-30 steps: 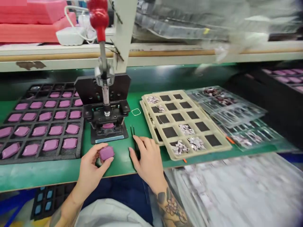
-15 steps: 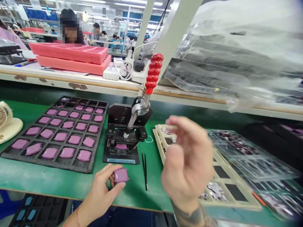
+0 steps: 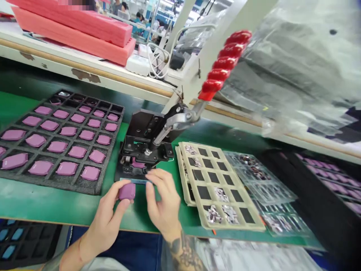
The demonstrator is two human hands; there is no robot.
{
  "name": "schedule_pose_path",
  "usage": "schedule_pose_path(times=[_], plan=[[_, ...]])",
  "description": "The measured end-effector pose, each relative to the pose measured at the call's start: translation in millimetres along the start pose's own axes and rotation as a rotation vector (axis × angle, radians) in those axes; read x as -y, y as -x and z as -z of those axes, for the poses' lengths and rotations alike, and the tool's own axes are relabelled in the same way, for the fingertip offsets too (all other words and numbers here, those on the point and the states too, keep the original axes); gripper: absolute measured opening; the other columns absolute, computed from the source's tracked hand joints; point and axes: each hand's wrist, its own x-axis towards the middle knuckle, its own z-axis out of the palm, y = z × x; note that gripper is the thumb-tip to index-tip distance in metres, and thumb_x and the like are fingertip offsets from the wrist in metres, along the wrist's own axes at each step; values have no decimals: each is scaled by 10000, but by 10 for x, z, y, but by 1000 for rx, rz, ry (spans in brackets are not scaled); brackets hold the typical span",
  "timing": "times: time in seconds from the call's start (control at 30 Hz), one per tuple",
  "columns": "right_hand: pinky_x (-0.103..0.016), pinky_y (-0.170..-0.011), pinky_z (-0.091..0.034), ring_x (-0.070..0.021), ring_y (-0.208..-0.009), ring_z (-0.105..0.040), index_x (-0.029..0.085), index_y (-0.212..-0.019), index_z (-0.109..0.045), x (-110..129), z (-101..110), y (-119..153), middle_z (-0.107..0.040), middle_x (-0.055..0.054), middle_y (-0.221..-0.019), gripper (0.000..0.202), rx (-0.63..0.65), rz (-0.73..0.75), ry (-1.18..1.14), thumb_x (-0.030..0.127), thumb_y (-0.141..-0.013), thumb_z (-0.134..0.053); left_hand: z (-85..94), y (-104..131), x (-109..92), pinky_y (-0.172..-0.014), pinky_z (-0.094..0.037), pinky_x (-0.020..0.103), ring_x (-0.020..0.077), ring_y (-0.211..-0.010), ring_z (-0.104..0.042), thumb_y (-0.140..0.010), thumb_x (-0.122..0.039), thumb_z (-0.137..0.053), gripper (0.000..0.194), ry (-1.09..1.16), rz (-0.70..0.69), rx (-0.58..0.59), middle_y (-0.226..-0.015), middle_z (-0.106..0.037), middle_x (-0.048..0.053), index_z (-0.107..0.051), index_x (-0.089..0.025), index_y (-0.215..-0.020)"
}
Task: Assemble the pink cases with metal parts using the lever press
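My left hand [image 3: 105,216] holds a small purple rounded case [image 3: 127,191] between thumb and fingers, in front of the black clamp press [image 3: 148,150]. The press has a red ridged handle [image 3: 225,64] tilted up to the right, and another purple piece [image 3: 138,163] sits low inside it. My right hand [image 3: 165,205] is just right of the held case, by the press's front edge, with thumb and index finger slightly apart and nothing visible between them. The black tweezers are out of sight.
A dark foam tray [image 3: 103,171] of purple cases lies left. To the right are a cream compartment tray [image 3: 199,205] with small shiny parts, clear plastic trays [image 3: 270,184] and a black tray [image 3: 304,188]. Pink foam trays [image 3: 84,28] sit on the shelf [image 3: 113,81] above.
My right hand has come down and left from above the cream tray to the front of the press, over where the tweezers lay. The held case has turned. The whole view has shifted and tilted.
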Motion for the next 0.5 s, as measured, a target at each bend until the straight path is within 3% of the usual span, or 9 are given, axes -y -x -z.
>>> schedule_pose_path(times=[0.1, 0.17, 0.27, 0.37, 0.5], plan=[[-604, -1254, -563, -320, -1530, -562, 202, -1597, -539, -148, -155, 141, -615, -185, -1586, 492, 250, -81, 69, 128, -1111, -522, -7, -36, 21, -1129, -577, 392, 254, -1253, -735, -1167, -381, -587, 406, -12, -77, -59, -1442, -705, 123, -592, -272, -1558], [-614, -1326, -494, -323, -1612, -479, 181, -1672, -460, -220, -248, 38, -541, -209, -1661, 571, 347, -74, 86, 101, -1107, -460, 3, -80, 23, -1193, -542, 409, 277, -1380, -671, -1142, -351, -638, 380, -92, -162, -121, -1487, -661, 120, -636, -286, -1516], [-550, -1313, -504, -299, -1519, -560, 183, -1600, -554, -296, -369, -198, -629, -189, -1548, 582, 476, -53, 138, 27, -1054, -428, 34, -101, 7, -1195, -535, 398, 276, -1393, -651, -1113, -306, -679, 361, -240, -260, -146, -1465, -656, 106, -695, -307, -1474], [-494, -1250, -539, -294, -1356, -652, 157, -1445, -662, -321, -436, -347, -727, -169, -1378, 504, 566, -34, 186, 4, -987, -519, 63, -51, 14, -1151, -552, 363, 255, -1322, -691, -1095, -263, -695, 415, -342, -372, -135, -1440, -688, 90, -703, -314, -1508], [-428, -1242, -533, -279, -1377, -619, 168, -1490, -597, -271, -343, -278, -681, -147, -1456, 557, 488, -63, 90, 44, -947, -601, 125, -53, 119, -1176, -553, 378, 261, -1284, -717, -1077, -260, -718, 428, -443, -459, -212, -1449, -729, 91, -717, -288, -1504]])
